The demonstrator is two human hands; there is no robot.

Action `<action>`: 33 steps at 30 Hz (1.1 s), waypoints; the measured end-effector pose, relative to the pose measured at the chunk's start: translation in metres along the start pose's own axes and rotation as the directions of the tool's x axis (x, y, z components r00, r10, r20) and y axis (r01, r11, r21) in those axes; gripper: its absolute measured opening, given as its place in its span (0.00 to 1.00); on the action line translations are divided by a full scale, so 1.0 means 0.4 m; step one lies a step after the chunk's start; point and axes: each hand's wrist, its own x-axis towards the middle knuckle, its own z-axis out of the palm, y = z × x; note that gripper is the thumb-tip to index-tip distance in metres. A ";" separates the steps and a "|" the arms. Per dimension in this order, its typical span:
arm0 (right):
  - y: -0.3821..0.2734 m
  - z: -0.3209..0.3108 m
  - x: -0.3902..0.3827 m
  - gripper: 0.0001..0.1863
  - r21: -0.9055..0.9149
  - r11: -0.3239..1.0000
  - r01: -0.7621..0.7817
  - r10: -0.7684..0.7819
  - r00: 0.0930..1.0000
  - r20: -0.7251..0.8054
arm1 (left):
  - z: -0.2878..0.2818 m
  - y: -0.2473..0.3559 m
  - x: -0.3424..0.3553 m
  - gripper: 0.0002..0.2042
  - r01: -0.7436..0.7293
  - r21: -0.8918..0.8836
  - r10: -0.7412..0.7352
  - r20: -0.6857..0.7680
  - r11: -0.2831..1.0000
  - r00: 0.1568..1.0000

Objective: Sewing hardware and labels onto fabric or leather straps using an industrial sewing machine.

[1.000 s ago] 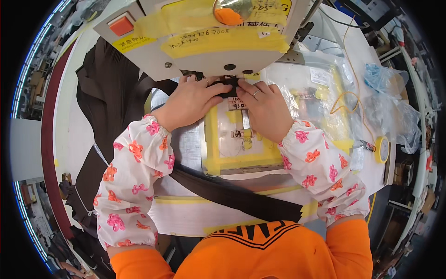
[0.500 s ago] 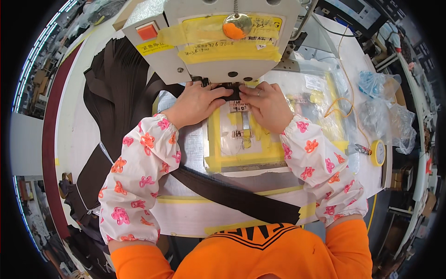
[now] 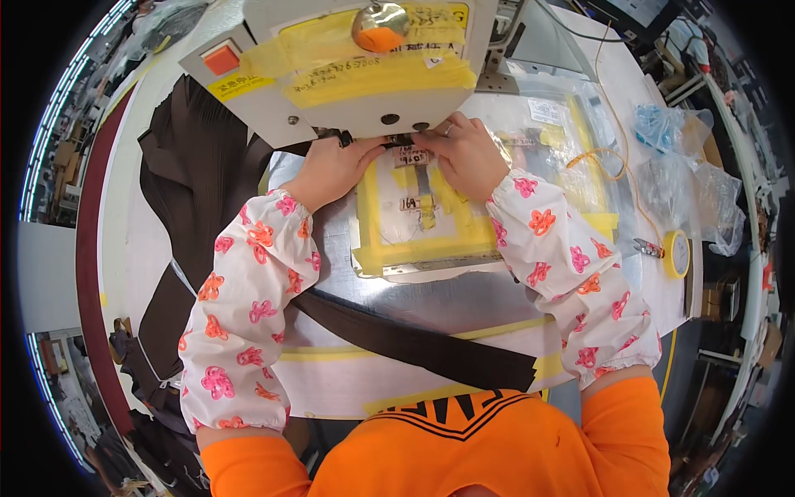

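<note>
Both of my hands work side by side under the lower edge of a white machine head point(image 3: 364, 91). My left hand point(image 3: 330, 170) is closed, its thumb reaching toward a small dark fabric strip point(image 3: 399, 141) in the gap between the hands. From the other side, my right hand point(image 3: 470, 159) pinches the strip's right end, fingers partly under the machine. Only a sliver of the strip shows; the machine and my fingers hide the rest. Below it lies a clear template plate point(image 3: 393, 228) edged with yellow tape. A thick bundle of dark brown strips point(image 3: 195, 157) hangs at the left.
More brown strips point(image 3: 414, 340) lie across the table's near edge. A red button point(image 3: 221, 58) sits on the machine's left box. To the right are a yellow tape roll point(image 3: 676, 253), small snippers point(image 3: 648, 248), an orange cord point(image 3: 609, 157) and crumpled plastic bags point(image 3: 675, 186).
My view has shifted, so the machine sits higher and farther left. Both hands have moved farther in under the machine, and less of the small dark strip shows between them.
</note>
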 end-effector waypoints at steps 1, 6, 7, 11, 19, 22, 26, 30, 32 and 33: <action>-0.001 0.006 -0.003 0.17 -0.003 1.000 0.006 -0.007 1.000 -0.024 | -0.010 0.014 -0.001 0.08 -0.011 -0.015 0.010 -0.021 1.000 1.000; -0.004 0.016 -0.007 0.22 0.016 1.000 0.021 -0.020 0.997 -0.076 | -0.012 0.029 -0.001 0.09 -0.077 -0.014 0.076 -0.082 0.997 0.994; -0.005 0.019 -0.009 0.22 0.007 1.000 0.021 -0.021 0.997 -0.076 | -0.020 0.036 -0.002 0.10 -0.072 0.006 0.072 -0.071 0.997 0.995; -0.037 0.014 -0.035 0.20 -0.028 0.999 0.033 -0.034 0.998 -0.045 | -0.044 0.068 -0.026 0.10 -0.162 0.098 0.162 0.010 0.982 0.987; -0.065 -0.008 -0.064 0.18 -0.039 0.994 0.105 -0.107 0.994 -0.032 | -0.061 0.077 -0.029 0.07 -0.371 0.093 0.369 0.042 0.924 0.929; -0.064 -0.012 -0.056 0.17 -0.080 0.989 0.121 -0.124 0.992 -0.029 | -0.059 0.078 -0.031 0.07 -0.336 0.049 0.336 0.006 0.941 0.942; -0.066 -0.009 -0.048 0.15 -0.146 0.978 0.149 -0.154 0.988 -0.024 | -0.052 0.077 -0.033 0.07 -0.319 0.002 0.319 -0.031 0.948 0.947; -0.063 -0.009 -0.041 0.14 -0.187 0.967 0.170 -0.181 0.983 -0.043 | -0.049 0.080 -0.036 0.08 -0.313 0.000 0.313 -0.037 0.950 0.949; -0.060 -0.012 -0.040 0.13 -0.191 0.970 0.153 -0.157 0.988 -0.006 | -0.048 0.078 -0.034 0.08 -0.317 0.009 0.317 -0.034 0.948 0.948; -0.058 -0.015 -0.040 0.13 -0.195 0.970 0.143 -0.144 0.990 0.012 | -0.043 0.076 -0.032 0.08 -0.304 0.010 0.304 -0.051 0.953 0.951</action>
